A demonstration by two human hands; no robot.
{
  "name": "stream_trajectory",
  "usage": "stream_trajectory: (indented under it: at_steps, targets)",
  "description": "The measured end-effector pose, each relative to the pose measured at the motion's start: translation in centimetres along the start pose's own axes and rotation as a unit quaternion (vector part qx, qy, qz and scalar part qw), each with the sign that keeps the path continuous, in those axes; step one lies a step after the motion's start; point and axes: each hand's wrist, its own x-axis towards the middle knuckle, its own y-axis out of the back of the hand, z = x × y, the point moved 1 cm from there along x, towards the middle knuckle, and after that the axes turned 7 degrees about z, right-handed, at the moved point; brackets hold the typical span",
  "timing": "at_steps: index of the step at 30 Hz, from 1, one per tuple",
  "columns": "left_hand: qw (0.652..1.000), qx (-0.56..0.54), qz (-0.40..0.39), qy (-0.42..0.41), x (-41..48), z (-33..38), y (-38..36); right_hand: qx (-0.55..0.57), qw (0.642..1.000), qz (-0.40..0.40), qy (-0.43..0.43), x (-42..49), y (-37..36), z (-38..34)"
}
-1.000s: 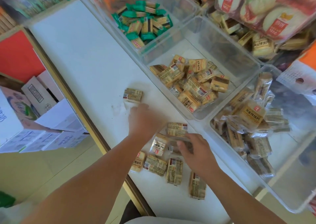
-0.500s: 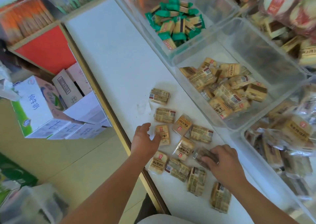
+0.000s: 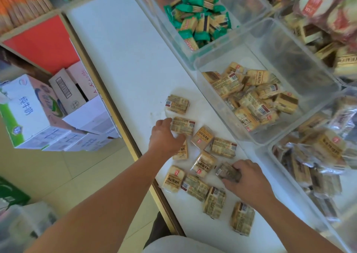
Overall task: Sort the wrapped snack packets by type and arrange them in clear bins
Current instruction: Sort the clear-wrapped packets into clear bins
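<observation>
Done: the middle bin (image 3: pixel 216 113) holds a heap of tan packets (image 3: pixel 251 98); green packets (image 3: pixel 197 18) fill the bin behind.
Left: about ten loose packets (image 3: pixel 202 164) lie on the white counter (image 3: pixel 125 59).
Right hand (image 3: pixel 249 177): clamped on a dark packet (image 3: pixel 229 172), low over the counter.
Left hand (image 3: pixel 166 138): its thumb touches a barcode packet (image 3: pixel 182 126); I cannot tell the grip.
Writing: the milk carton (image 3: pixel 25 105) reads 纯牛奶; the packet print is too small.
</observation>
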Motion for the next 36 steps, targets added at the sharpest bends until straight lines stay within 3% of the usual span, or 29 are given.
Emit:
stream_trajectory:
  at_steps: [5, 7, 10, 13, 18, 21, 24, 26, 28, 30, 36]
  targets:
    - [0.986, -0.048, 0.116, -0.113, -5.9, -0.7, -0.3, 0.091, 0.994, 0.040, -0.034, -1.2, 1.2, -0.6]
    - [0.983, -0.071, 0.034, -0.165, -9.1, -1.5, -1.0, 0.172, 0.982, 0.057, -0.056, -2.0, 1.6, -1.3]
    - [0.943, 0.075, -0.106, -0.307, -12.9, -3.6, -3.5, 0.293, 0.948, 0.062, -0.109, -3.4, 1.9, -1.6]
    - [0.922, 0.148, -0.084, -0.347, -13.6, -4.3, -5.0, 0.437, 0.881, 0.018, -0.181, -4.7, 2.2, -1.3]
    - [0.911, 0.204, -0.027, -0.358, -12.7, -3.2, -5.0, 0.527, 0.831, 0.006, -0.180, -7.1, 3.6, -0.8]
    - [0.946, 0.127, -0.016, -0.299, -13.4, -2.1, -3.5, 0.538, 0.826, 0.026, -0.165, -8.4, 5.1, -0.2]
    - [0.986, -0.088, -0.084, -0.110, -14.1, 1.5, -1.0, 0.507, 0.849, 0.089, -0.118, -9.3, 7.3, -0.4]
    - [0.950, -0.257, -0.171, 0.045, -14.7, 4.5, 0.4, 0.454, 0.876, 0.134, -0.087, -9.9, 8.4, -0.6]
    - [0.887, -0.383, -0.232, 0.118, -14.9, 7.1, 1.3, 0.400, 0.896, 0.186, -0.046, -10.2, 9.4, -0.9]
    - [0.842, -0.448, -0.275, 0.117, -14.9, 8.9, 1.9, 0.357, 0.902, 0.242, 0.012, -10.4, 10.3, -1.2]
    - [0.830, -0.468, -0.291, 0.087, -13.6, 12.4, 2.0, 0.276, 0.884, 0.353, 0.131, -9.7, 11.7, 0.1]
